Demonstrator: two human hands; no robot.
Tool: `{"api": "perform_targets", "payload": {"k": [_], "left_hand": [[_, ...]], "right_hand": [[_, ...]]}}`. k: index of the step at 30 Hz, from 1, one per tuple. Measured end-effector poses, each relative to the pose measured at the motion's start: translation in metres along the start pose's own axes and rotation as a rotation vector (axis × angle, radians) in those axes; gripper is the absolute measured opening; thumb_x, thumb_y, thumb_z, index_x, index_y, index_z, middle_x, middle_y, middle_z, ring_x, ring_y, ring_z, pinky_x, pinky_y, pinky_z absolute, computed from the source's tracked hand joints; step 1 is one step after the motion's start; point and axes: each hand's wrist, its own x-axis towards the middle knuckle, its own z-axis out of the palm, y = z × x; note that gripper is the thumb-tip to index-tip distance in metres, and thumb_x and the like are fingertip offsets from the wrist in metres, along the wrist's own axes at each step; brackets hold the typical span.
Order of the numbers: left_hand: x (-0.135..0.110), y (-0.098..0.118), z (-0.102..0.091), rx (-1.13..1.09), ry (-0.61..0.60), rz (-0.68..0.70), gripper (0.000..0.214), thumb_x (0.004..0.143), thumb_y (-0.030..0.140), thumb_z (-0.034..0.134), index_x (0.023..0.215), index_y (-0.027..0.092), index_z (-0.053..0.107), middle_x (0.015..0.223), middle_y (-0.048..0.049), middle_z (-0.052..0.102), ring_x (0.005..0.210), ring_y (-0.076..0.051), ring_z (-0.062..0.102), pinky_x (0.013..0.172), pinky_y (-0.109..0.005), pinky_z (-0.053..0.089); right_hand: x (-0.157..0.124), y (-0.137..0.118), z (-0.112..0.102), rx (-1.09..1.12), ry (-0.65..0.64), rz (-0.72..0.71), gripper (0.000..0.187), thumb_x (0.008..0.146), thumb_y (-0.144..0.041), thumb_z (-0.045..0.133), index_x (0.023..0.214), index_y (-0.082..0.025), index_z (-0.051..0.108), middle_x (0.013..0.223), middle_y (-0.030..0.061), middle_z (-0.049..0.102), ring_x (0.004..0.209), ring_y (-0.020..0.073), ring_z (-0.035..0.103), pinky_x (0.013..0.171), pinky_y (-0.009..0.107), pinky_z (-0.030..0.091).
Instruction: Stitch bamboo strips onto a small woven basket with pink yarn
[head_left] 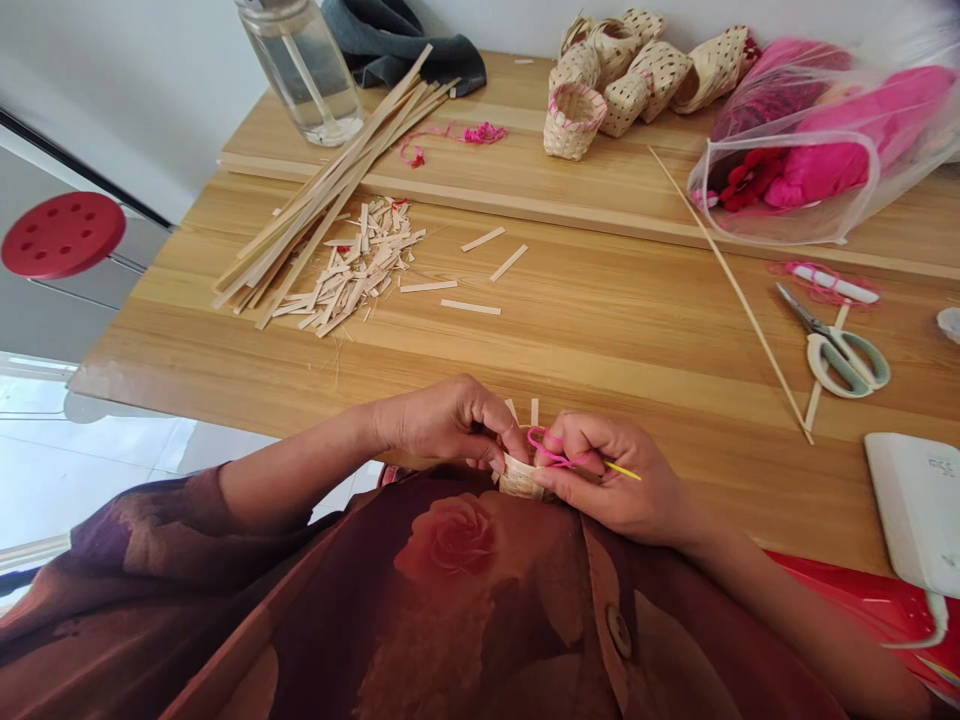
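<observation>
A small woven bamboo basket (519,480) sits low against my chest, partly hidden by my fingers. My left hand (450,425) grips its left side, and a few loose strip ends stick up from its rim. My right hand (607,475) pinches a loop of pink cord (549,449) at the rim. A thin yellow needle or stick (622,470) pokes out from between those fingers. The cord's full path through the weave is hidden by my fingers.
On the wooden table (600,370) lie bamboo strips (322,210), cut pieces (352,270), and woven baskets (575,120). Also there are a plastic bag of pink material (810,140), scissors (840,350), a long stick (735,300), a glass bottle (304,70), and a white device (919,510).
</observation>
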Motion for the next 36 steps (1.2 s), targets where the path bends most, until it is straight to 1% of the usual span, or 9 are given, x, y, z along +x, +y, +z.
{"api": "perform_targets", "payload": {"k": [5, 9, 12, 16, 20, 24, 26, 30, 36], "left_hand": [[-0.002, -0.003, 0.009, -0.194, 0.067, -0.04, 0.028, 0.085, 0.031, 0.075, 0.104, 0.01, 0.078, 0.089, -0.0101, 0.073, 0.072, -0.013, 0.063, 0.066, -0.02, 0.051], [0.002, -0.008, 0.016, -0.345, 0.132, -0.081, 0.027, 0.08, 0.032, 0.08, 0.094, 0.009, 0.079, 0.077, -0.0063, 0.07, 0.058, -0.007, 0.054, 0.055, -0.017, 0.045], [0.003, -0.005, 0.019, -0.343, 0.148, -0.116, 0.025, 0.079, 0.031, 0.081, 0.09, 0.009, 0.077, 0.067, -0.0027, 0.066, 0.053, -0.006, 0.051, 0.051, -0.016, 0.042], [0.002, 0.006, 0.024, -0.22, 0.202, -0.14, 0.018, 0.082, 0.026, 0.077, 0.09, 0.009, 0.075, 0.064, -0.0004, 0.065, 0.049, -0.005, 0.052, 0.047, -0.013, 0.041], [0.001, 0.009, 0.03, -0.263, 0.242, -0.167, 0.015, 0.082, 0.023, 0.076, 0.089, 0.01, 0.073, 0.066, 0.0004, 0.066, 0.052, -0.006, 0.057, 0.051, -0.014, 0.049], [0.002, 0.003, 0.037, -0.407, 0.289, -0.153, 0.02, 0.084, 0.028, 0.075, 0.093, 0.011, 0.073, 0.075, -0.0023, 0.07, 0.062, -0.009, 0.065, 0.061, -0.017, 0.057], [0.002, 0.001, 0.041, -0.432, 0.33, -0.147, 0.021, 0.085, 0.031, 0.074, 0.094, 0.011, 0.074, 0.075, -0.0027, 0.071, 0.062, -0.009, 0.066, 0.061, -0.017, 0.057], [0.0, 0.002, 0.048, -0.439, 0.414, -0.16, 0.023, 0.082, 0.032, 0.078, 0.095, 0.012, 0.076, 0.075, -0.0034, 0.072, 0.061, -0.009, 0.066, 0.061, -0.018, 0.057], [-0.003, 0.009, 0.054, -0.323, 0.453, -0.092, 0.02, 0.085, 0.032, 0.074, 0.09, 0.013, 0.077, 0.084, -0.005, 0.075, 0.064, -0.009, 0.066, 0.065, -0.02, 0.058]], "right_hand": [[-0.001, -0.001, 0.001, 0.045, -0.011, 0.023, 0.044, 0.087, -0.016, 0.064, 0.066, -0.022, 0.026, 0.066, -0.0057, 0.044, 0.061, 0.0084, 0.041, 0.085, 0.032, 0.051], [-0.003, -0.001, 0.002, 0.051, -0.002, 0.037, 0.045, 0.087, -0.017, 0.065, 0.066, -0.022, 0.026, 0.066, -0.0059, 0.042, 0.062, 0.0089, 0.041, 0.077, 0.03, 0.049], [-0.004, 0.0, 0.002, 0.046, 0.002, 0.041, 0.045, 0.087, -0.017, 0.065, 0.066, -0.022, 0.026, 0.066, -0.0061, 0.041, 0.062, 0.0089, 0.041, 0.073, 0.028, 0.046], [-0.005, 0.001, 0.001, 0.042, 0.001, 0.06, 0.045, 0.087, -0.017, 0.065, 0.066, -0.022, 0.026, 0.065, -0.0065, 0.04, 0.062, 0.0091, 0.039, 0.069, 0.027, 0.044], [-0.004, -0.001, 0.0, 0.013, -0.018, 0.082, 0.044, 0.086, -0.017, 0.065, 0.067, -0.022, 0.025, 0.064, -0.0067, 0.039, 0.06, 0.0089, 0.037, 0.066, 0.027, 0.041], [-0.003, -0.004, -0.001, -0.003, -0.006, 0.092, 0.044, 0.085, -0.018, 0.065, 0.066, -0.022, 0.026, 0.064, -0.0071, 0.037, 0.059, 0.0084, 0.035, 0.062, 0.025, 0.039], [-0.003, -0.005, -0.001, -0.004, 0.005, 0.104, 0.044, 0.085, -0.018, 0.065, 0.066, -0.023, 0.025, 0.064, -0.0071, 0.037, 0.06, 0.0084, 0.035, 0.06, 0.025, 0.038], [-0.004, -0.006, -0.001, -0.021, 0.018, 0.106, 0.044, 0.085, -0.017, 0.064, 0.066, -0.023, 0.025, 0.062, -0.0076, 0.036, 0.057, 0.008, 0.033, 0.057, 0.024, 0.036], [-0.004, -0.01, -0.001, -0.048, 0.013, 0.122, 0.044, 0.084, -0.017, 0.064, 0.065, -0.023, 0.024, 0.061, -0.0086, 0.029, 0.056, 0.0074, 0.025, 0.054, 0.024, 0.03]]}}
